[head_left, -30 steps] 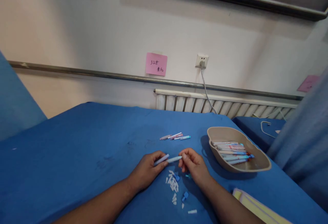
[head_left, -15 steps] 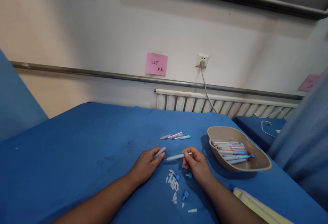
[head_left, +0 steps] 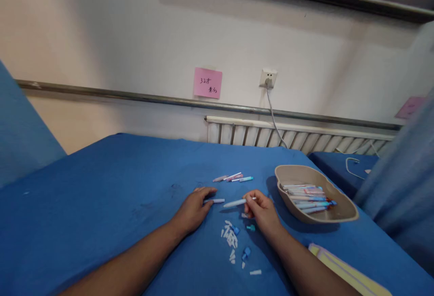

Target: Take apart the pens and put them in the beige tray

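My left hand (head_left: 193, 210) rests low over the blue cloth, its fingers stretched out and apart. A pale lilac pen barrel (head_left: 217, 201) lies on the cloth between its thumb and forefinger. My right hand (head_left: 259, 208) pinches a light blue pen (head_left: 234, 203), whose tapered end points left towards that barrel. Below the hands is a loose pile of small white tips (head_left: 230, 236), with a blue pen part (head_left: 235, 229) among them. A teal part (head_left: 250, 228) lies just under my right hand, and another blue part (head_left: 246, 254) sits nearer me.
Several pen parts (head_left: 233, 177) lie beyond the hands. On the right stands a beige basin (head_left: 346, 210) holding several pens (head_left: 308, 199). Something yellow and flat (head_left: 346, 269) lies at the lower right. A radiator (head_left: 251, 133) runs along the wall behind.
My left hand has let go of the lilac barrel, which now lies level on the cloth, and its fingers have spread. My right hand keeps the light blue pen at nearly the same spot.
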`<state>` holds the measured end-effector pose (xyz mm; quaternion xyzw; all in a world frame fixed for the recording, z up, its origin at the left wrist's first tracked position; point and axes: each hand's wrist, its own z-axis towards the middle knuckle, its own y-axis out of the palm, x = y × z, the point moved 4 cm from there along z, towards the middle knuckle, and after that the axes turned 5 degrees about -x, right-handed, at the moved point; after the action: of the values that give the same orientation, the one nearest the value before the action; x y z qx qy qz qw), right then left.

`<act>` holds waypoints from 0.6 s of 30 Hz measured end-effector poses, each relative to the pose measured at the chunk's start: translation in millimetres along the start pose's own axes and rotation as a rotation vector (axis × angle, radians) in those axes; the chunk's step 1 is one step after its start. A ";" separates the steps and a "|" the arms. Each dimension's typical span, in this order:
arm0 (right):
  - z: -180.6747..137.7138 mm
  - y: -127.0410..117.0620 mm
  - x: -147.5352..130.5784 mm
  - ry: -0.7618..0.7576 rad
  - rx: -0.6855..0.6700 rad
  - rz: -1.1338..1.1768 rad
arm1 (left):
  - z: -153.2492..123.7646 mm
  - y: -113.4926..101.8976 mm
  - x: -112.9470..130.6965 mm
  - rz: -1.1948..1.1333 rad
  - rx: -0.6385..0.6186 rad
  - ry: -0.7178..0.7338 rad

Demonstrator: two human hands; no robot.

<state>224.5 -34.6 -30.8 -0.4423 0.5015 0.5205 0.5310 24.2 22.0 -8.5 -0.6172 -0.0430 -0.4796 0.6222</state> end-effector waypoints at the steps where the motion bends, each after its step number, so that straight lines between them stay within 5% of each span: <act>1: 0.3 -0.1 -0.5 -0.001 -0.002 0.006 | -0.7 -2.5 2.6 0.013 0.037 0.024; 5: 0.4 2.1 -2.8 -0.009 -0.037 0.009 | -6.3 -9.5 18.9 -0.025 0.110 0.077; 14: -15.5 16.3 -27.2 -0.099 -0.206 -0.068 | -20.8 18.6 49.3 -0.493 -0.310 -0.075; 18: -8.2 -3.8 -33.4 -0.095 -0.082 -0.067 | -15.6 21.9 36.8 -0.699 -0.243 -0.225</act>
<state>229.2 -46.6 1.3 -0.4550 0.4389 0.5430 0.5527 49.8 -15.5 -4.3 -0.6833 -0.2615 -0.5938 0.3350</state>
